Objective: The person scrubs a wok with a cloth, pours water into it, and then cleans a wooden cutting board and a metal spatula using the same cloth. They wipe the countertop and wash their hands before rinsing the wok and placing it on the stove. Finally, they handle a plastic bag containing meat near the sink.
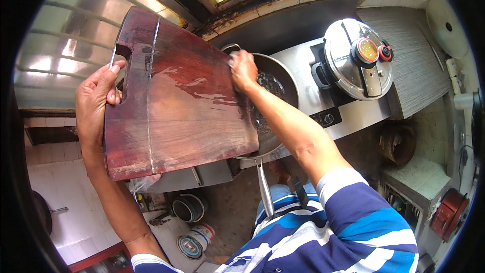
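Observation:
My left hand (99, 93) grips a wooden cutting board (189, 110) through the handle slot at its left end. The board is tilted, reddish and wet in streaks over its upper part, with a pale line across it near the handle. My right hand (243, 69) presses something whitish, mostly hidden by the fingers, against the board's right edge. Under that edge sits a wide pan (291, 87) with water in it and a long metal handle (264, 187) pointing towards me. The board covers the pan's left part.
A pressure cooker (360, 58) with a shiny lid stands on the steel gas stove (303, 68), right of the pan. A grey countertop (409, 60) lies beyond it. Windows (75, 45) rise behind the board. Below left are a dark pot (185, 209) and a bucket (195, 240).

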The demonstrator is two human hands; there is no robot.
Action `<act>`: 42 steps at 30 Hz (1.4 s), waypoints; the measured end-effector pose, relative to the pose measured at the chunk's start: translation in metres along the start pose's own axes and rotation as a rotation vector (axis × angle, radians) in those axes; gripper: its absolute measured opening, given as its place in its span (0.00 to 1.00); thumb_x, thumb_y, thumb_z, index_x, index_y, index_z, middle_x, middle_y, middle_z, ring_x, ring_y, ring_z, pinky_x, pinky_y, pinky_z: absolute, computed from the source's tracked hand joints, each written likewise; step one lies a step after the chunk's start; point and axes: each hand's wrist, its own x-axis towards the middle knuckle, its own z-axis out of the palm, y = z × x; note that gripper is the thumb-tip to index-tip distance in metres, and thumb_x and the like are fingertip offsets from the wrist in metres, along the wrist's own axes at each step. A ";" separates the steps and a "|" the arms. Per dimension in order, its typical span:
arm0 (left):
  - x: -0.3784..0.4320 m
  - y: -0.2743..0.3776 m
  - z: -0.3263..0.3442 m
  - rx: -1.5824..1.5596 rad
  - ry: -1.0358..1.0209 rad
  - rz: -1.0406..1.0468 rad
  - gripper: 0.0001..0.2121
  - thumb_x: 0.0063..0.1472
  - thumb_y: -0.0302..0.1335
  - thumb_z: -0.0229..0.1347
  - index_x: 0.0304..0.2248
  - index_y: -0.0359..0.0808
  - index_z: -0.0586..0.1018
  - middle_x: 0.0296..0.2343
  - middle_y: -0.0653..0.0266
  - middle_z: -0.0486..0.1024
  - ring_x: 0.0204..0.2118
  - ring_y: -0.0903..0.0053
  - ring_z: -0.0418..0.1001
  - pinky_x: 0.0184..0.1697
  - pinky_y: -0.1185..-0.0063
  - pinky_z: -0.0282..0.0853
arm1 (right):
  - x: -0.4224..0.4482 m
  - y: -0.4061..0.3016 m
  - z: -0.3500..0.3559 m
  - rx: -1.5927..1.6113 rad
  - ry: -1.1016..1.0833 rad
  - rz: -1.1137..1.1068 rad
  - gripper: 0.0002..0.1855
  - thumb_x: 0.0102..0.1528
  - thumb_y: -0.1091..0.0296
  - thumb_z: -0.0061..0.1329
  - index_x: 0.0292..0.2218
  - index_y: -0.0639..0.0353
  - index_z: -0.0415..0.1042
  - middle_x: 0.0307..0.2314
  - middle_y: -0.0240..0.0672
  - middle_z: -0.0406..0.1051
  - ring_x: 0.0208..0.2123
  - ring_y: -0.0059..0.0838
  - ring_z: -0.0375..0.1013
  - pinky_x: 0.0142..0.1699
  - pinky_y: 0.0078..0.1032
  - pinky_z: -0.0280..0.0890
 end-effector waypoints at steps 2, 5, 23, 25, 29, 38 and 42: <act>-0.002 0.003 0.005 0.001 0.017 -0.010 0.14 0.64 0.30 0.52 0.44 0.29 0.76 0.13 0.79 0.59 0.17 0.93 0.57 0.23 0.90 0.54 | -0.018 0.031 -0.008 -0.072 -0.063 0.094 0.11 0.60 0.62 0.40 0.39 0.59 0.65 0.36 0.52 0.66 0.38 0.55 0.70 0.42 0.46 0.65; -0.003 0.009 0.014 -0.058 0.020 0.018 0.12 0.63 0.27 0.53 0.42 0.26 0.76 0.14 0.77 0.64 0.16 0.93 0.60 0.22 0.90 0.57 | -0.033 0.063 -0.030 -0.394 -0.240 -0.062 0.10 0.58 0.65 0.41 0.40 0.60 0.65 0.38 0.50 0.64 0.40 0.54 0.69 0.42 0.46 0.67; 0.001 -0.001 0.006 -0.022 0.022 0.065 0.11 0.60 0.28 0.56 0.39 0.28 0.79 0.15 0.76 0.67 0.16 0.93 0.62 0.22 0.91 0.58 | -0.055 -0.142 -0.107 0.706 -0.287 0.040 0.12 0.52 0.68 0.48 0.37 0.63 0.67 0.29 0.40 0.73 0.31 0.28 0.74 0.35 0.29 0.69; -0.001 -0.002 0.003 -0.016 0.028 0.060 0.11 0.61 0.29 0.55 0.39 0.29 0.79 0.15 0.76 0.66 0.17 0.93 0.62 0.22 0.91 0.58 | -0.061 -0.208 -0.118 0.722 -0.273 -0.113 0.11 0.53 0.69 0.47 0.38 0.62 0.65 0.30 0.44 0.71 0.32 0.33 0.74 0.36 0.33 0.68; 0.009 -0.008 -0.003 -0.012 -0.026 0.105 0.12 0.63 0.30 0.53 0.40 0.30 0.79 0.15 0.77 0.65 0.17 0.93 0.62 0.23 0.91 0.58 | -0.067 -0.263 -0.088 0.568 0.056 -0.442 0.11 0.53 0.69 0.47 0.38 0.63 0.64 0.34 0.48 0.65 0.35 0.47 0.69 0.39 0.39 0.66; 0.004 -0.009 -0.013 0.021 -0.022 0.088 0.13 0.64 0.30 0.52 0.41 0.28 0.78 0.14 0.76 0.64 0.18 0.92 0.61 0.24 0.89 0.60 | -0.085 -0.007 -0.038 -0.123 -0.191 0.173 0.15 0.56 0.65 0.42 0.45 0.53 0.60 0.41 0.52 0.63 0.38 0.55 0.70 0.43 0.47 0.65; 0.001 -0.008 -0.004 -0.006 -0.003 0.079 0.13 0.64 0.30 0.52 0.41 0.28 0.78 0.14 0.76 0.64 0.17 0.92 0.61 0.24 0.89 0.60 | -0.097 0.053 -0.059 -0.652 -0.344 -0.081 0.14 0.53 0.71 0.44 0.42 0.62 0.63 0.41 0.47 0.63 0.43 0.53 0.67 0.41 0.52 0.66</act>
